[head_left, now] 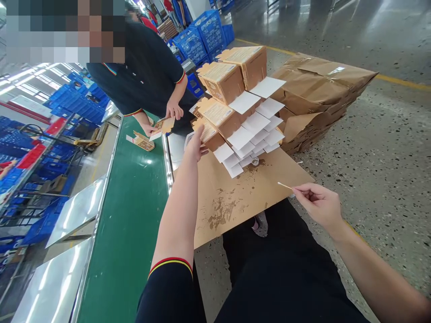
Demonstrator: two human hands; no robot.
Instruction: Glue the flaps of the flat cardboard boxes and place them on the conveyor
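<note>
In the head view my right hand (pixel 321 204) pinches a cotton swab (pixel 283 184), its white tip pointing left over the cardboard sheet. My left hand (pixel 195 146) reaches forward to the left side of a stack of brown cardboard boxes (pixel 220 80). Its fingers are stretched out beside a lower box (pixel 207 134), and I cannot tell whether they press on it. White flaps (pixel 244 137) stick out from the boxes towards me. Below them a small clear round item (pixel 255 161) rests on the wet-stained cardboard sheet (pixel 269 193).
A co-worker (pixel 151 67) across from me holds a flat carton (pixel 164 125) over the green conveyor belt (pixel 131 202). One small open box (pixel 143 141) sits on the belt. Brown paper-wrapped bundles (pixel 319 89) lie behind the stack on the right. Blue crates (pixel 198 38) stand farther back.
</note>
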